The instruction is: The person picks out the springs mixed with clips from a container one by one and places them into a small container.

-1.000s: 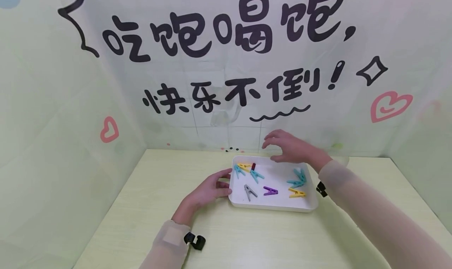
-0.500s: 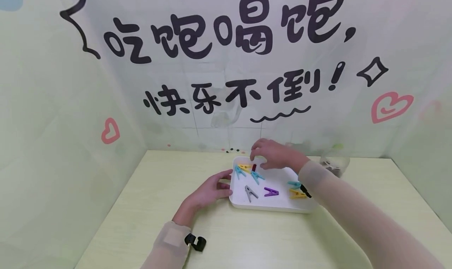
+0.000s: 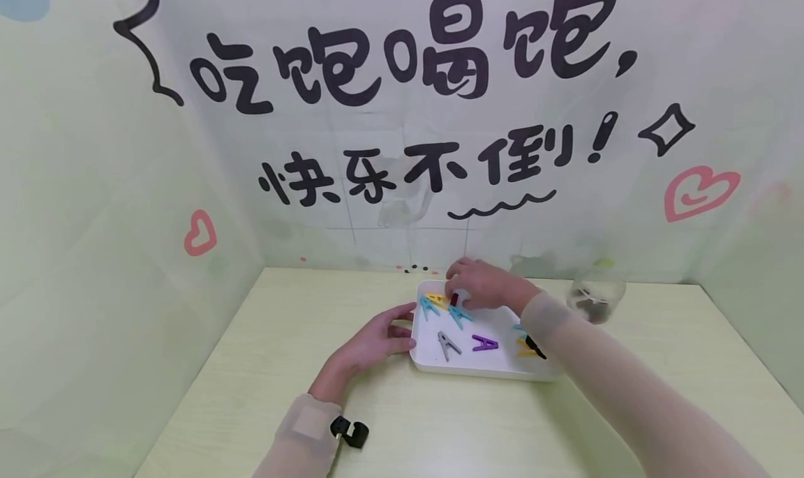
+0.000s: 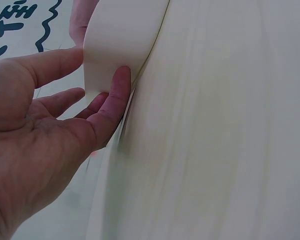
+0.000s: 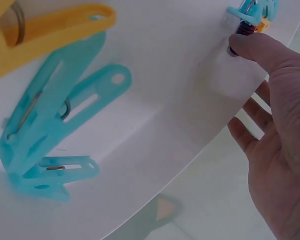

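Note:
In the head view a white tray (image 3: 490,375) holds several plastic clothespins: a grey clothespin (image 3: 449,345), a purple clothespin (image 3: 485,343), and others in teal and yellow. My left hand (image 3: 373,338) rests its fingertips against the tray's left outer wall. My right hand (image 3: 482,284) reaches over the tray's back left part. Its thumb meets a small dark red, ribbed piece (image 5: 244,34) near a teal clothespin (image 3: 460,317). Its index finger is largely hidden in the right wrist view, so a pinch is unclear. Teal clothespins (image 5: 65,115) lie at the tray's other end.
A clear round container (image 3: 597,296) with dark contents and a green top stands behind the tray to the right. The pale wooden table (image 3: 402,429) meets a printed cloth backdrop (image 3: 352,248) at its rear edge.
My right hand has come left and down from above the tray's back rim to the dark red piece. The clear container has come into view. My left hand keeps its place.

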Demonstrator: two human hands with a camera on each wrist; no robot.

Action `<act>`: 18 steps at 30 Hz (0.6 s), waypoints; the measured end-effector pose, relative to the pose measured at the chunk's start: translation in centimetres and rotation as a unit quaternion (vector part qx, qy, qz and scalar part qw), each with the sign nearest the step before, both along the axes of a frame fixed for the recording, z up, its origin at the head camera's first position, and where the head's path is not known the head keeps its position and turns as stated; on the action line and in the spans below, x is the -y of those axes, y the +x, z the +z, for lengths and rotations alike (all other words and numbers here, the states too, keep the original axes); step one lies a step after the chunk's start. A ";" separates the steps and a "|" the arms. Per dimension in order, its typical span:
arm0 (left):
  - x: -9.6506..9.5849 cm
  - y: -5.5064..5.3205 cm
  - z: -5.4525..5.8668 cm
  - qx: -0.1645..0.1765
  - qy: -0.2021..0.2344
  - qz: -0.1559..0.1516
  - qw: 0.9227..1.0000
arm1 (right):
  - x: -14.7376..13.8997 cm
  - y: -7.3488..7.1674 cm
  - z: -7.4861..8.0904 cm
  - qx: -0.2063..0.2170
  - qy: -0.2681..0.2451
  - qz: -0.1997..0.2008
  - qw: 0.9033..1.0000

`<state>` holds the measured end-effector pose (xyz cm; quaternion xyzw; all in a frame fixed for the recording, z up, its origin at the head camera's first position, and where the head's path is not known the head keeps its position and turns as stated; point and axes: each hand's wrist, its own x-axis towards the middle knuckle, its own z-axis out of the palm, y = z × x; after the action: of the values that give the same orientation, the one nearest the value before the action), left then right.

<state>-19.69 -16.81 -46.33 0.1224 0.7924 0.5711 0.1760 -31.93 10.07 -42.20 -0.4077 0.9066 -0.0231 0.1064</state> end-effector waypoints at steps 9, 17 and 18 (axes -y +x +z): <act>-0.1 0.0 0.0 0.001 0.001 0.000 1.000 | -0.2 0.3 -0.1 0.012 0.010 -0.017 1.000; 0.0 0.1 0.0 -0.006 0.001 -0.004 1.000 | -0.9 0.5 -0.1 0.016 -0.005 -0.031 0.999; 0.0 0.1 0.0 -0.006 -0.001 -0.003 1.000 | -0.9 0.6 0.0 0.016 -0.010 -0.034 0.999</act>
<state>-19.56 -16.80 -46.31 0.1282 0.7935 0.5692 0.1727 -31.37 11.00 -42.16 -0.3770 0.9179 -0.0423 0.1165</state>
